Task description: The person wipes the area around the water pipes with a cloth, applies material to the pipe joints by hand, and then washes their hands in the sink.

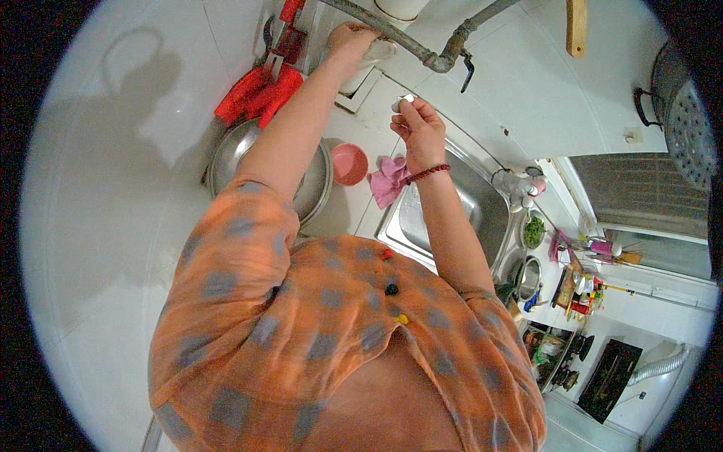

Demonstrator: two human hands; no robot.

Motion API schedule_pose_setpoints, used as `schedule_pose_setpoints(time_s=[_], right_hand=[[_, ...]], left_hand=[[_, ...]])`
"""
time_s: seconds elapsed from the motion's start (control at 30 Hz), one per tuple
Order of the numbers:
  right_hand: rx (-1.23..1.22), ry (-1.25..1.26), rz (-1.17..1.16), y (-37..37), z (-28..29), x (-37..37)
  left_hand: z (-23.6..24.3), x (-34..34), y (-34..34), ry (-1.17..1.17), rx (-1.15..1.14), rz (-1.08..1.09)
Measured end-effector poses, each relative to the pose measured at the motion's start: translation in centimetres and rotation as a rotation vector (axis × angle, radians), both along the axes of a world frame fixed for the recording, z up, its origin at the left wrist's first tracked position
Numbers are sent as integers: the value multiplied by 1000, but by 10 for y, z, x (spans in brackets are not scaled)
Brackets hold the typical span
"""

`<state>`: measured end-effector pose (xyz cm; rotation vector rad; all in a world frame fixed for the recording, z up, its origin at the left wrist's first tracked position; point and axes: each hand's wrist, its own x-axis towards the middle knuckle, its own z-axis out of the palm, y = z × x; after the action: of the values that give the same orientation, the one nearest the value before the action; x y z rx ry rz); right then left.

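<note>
Looking from the near end out, the first thing in the way is the orange checked shirt (324, 324), with both bare arms stretched over the bench (367, 218). The big metal basin (325, 184) sits toward the bench's left end, partly hidden by the left forearm. Next to it there's a pink bowl (349, 164), probably tucked there because it fits the strip between basin and sink (407, 222). A pink cloth (388, 183) lies at the sink's left edge, handy for wet fingers I'd guess.

Right hand (419, 129) is raised beyond the sink's left edge, pinching a small white piece (403, 103) between thumb and fingers. Makes sense, it's too little for a full fist. Can't tell what it is tbh.

Left hand (348, 39) is way out at the bench's far edge, beside a pale container (382, 50). Fingers are partly hidden, so no idea if they're gripping it or just resting there.

Room-wise, the far edge is tight: a grey pipe (376, 24) runs close by the left hand, and red gloves (260, 98) hang on its left. The right hand has more space, with open air toward the sink, but that black valve lever (468, 71) sticks out farther off.
</note>
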<state>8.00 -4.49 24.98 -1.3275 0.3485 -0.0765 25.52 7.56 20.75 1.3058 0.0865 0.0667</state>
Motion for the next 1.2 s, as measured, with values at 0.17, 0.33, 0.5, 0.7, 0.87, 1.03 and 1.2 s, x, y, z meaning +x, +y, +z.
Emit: schedule_pose_setpoints(time_s=[0.17, 0.33, 0.5, 0.7, 0.87, 1.03, 1.2], right_hand=[[76, -77, -57, 20, -9, 46], [-83, -299, -210, 29, -21, 94], [-280, -367, -322, 28, -22, 111], [-287, -460, -327, 24, -37, 119], [-310, -344, -343, 32, -24, 111], [-175, -319, -325, 33, -17, 109], [-110, -302, -311, 37, -12, 105]], left_hand=[[-3, 7, 11, 8, 24, -46], [-12, -17, 16, 93, -87, 47], [-4, -24, 19, 7, -99, -37], [0, -21, 22, 40, -108, -167], [11, -21, 21, 59, -146, -174], [-10, -13, 12, -5, -326, -172], [-10, -16, 13, -34, -43, -87]])
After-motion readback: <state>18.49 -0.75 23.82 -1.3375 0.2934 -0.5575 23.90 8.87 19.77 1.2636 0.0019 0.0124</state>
